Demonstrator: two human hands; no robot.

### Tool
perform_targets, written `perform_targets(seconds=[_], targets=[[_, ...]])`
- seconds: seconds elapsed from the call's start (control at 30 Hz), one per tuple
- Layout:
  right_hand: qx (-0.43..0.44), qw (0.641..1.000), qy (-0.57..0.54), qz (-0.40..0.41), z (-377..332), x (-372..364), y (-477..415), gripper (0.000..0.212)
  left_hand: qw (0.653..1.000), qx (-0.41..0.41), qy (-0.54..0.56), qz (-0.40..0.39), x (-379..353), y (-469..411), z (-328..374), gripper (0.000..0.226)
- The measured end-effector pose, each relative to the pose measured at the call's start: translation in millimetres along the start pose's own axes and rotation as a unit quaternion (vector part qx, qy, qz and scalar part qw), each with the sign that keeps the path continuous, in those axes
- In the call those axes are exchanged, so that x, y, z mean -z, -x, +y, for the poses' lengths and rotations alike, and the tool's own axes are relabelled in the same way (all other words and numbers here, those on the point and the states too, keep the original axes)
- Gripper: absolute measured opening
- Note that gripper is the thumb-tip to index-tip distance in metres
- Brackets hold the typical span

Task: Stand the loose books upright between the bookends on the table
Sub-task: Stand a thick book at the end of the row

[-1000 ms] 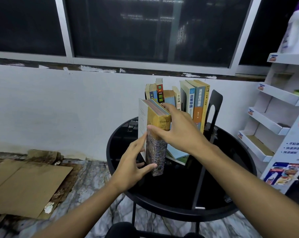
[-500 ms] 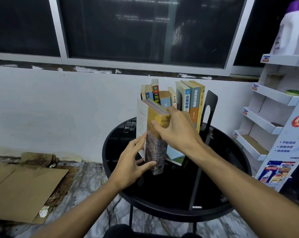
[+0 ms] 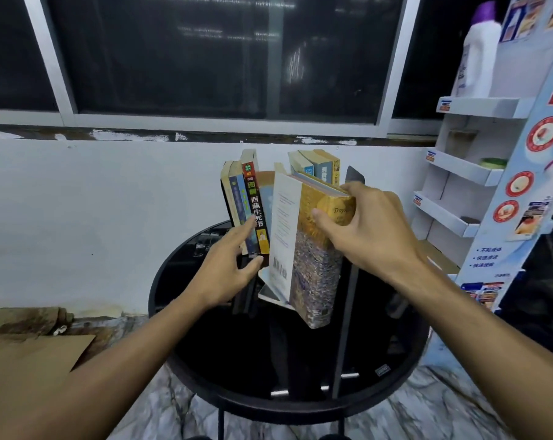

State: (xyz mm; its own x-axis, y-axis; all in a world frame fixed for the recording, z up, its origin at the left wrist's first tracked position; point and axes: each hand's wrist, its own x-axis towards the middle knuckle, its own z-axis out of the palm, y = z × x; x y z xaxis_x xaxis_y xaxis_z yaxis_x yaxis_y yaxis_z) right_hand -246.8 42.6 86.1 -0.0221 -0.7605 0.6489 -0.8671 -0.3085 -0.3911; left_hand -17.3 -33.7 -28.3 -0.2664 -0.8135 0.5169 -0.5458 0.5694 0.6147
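A thick yellow-spined book [image 3: 313,255] hangs tilted above the round black table [image 3: 205,376], with my right hand [image 3: 364,227] shut on its top. Behind it a row of books [image 3: 253,211] stands upright, leaning left. My left hand [image 3: 227,265] presses flat against the red-spined book in that row, fingers apart, holding nothing. Further upright books [image 3: 316,168] show behind the held one, next to a black bookend [image 3: 354,176] at the right. A thin book [image 3: 268,293] lies flat under the held one. The left bookend is hidden.
A white cardboard display shelf [image 3: 459,217] stands close on the right with a white bottle [image 3: 475,55] on top. A white wall and a dark window are behind the table. Flattened cardboard [image 3: 30,354] lies on the marble floor at left.
My right hand has lifted the thick book off the table and carried it right, toward the row. My left hand let go of it and moved onto the standing books.
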Motion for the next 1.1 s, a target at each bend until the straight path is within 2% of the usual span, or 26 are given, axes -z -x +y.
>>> perform_targets(seconds=[0.43, 0.73, 1.1], targets=[[-0.056, 0.996, 0.065, 0.004, 63, 42, 3, 0.038, 0.981, -0.087, -0.162, -0.064, -22, -144, 65, 0.088], [-0.072, 0.995, 0.066, 0.003, 82, 43, -11, 0.036, 0.963, -0.132, -0.213, -0.099, -52, -211, 80, 0.046], [-0.078, 0.994, 0.075, 0.007, 101, 34, -31, 0.035, 0.959, -0.112, -0.239, -0.102, -68, -235, 68, 0.044]])
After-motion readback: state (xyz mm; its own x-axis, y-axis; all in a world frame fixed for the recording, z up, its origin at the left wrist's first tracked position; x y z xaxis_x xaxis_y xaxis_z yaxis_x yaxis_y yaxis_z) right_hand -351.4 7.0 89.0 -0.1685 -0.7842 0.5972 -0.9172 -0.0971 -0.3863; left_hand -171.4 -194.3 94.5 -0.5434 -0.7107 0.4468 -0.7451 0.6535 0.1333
